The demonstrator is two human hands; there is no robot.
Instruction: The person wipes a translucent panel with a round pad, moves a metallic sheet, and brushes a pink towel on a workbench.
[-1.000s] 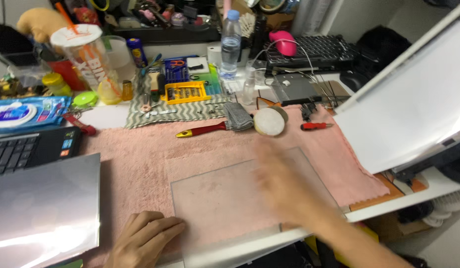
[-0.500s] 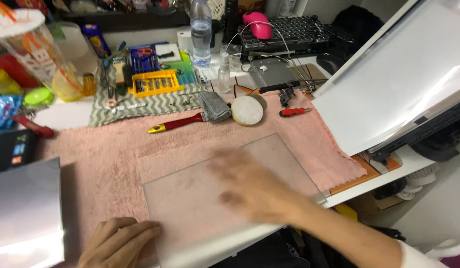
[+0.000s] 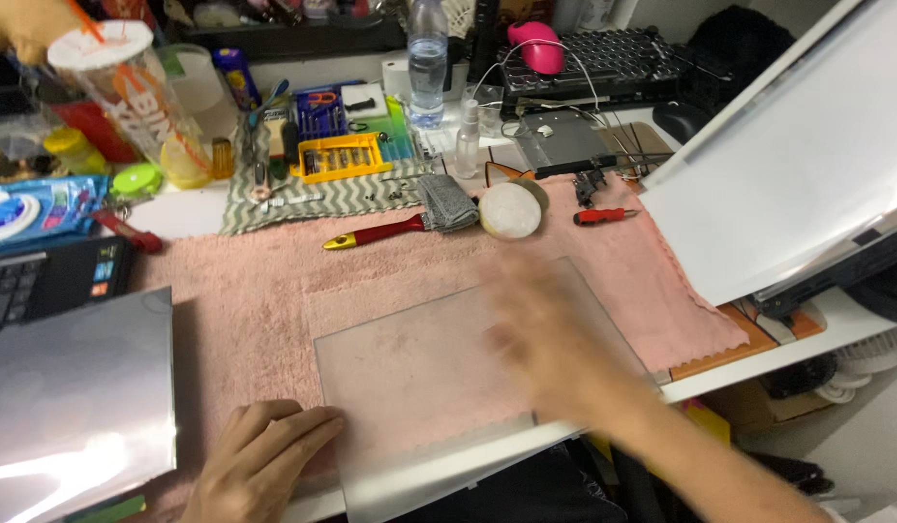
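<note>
Your right hand (image 3: 545, 339) had slid rightward across the clear sheet (image 3: 448, 378) on the pink towel (image 3: 264, 281), blurred; you couldn't tell its spread. Your left hand (image 3: 259, 460) stayed flat, fingers loosely curled, pressing the sheet's near-left corner.

Bare pink towel (image 3: 255, 281) lies open betw. the left hand (image 3: 259, 465) and the brush (image 3: 400, 229), room to pass there. Right hand (image 3: 550, 344), blurred, sits over the clear sheet (image 3: 410, 378). Ahead of it: round sponge (image 3: 509, 209) and small screwdriver (image 3: 603, 215). To its right the big white panel (image 3: 787, 184) blocks. Silver sheet (image 3: 71, 387) crowds the left hand's outer side.
</note>
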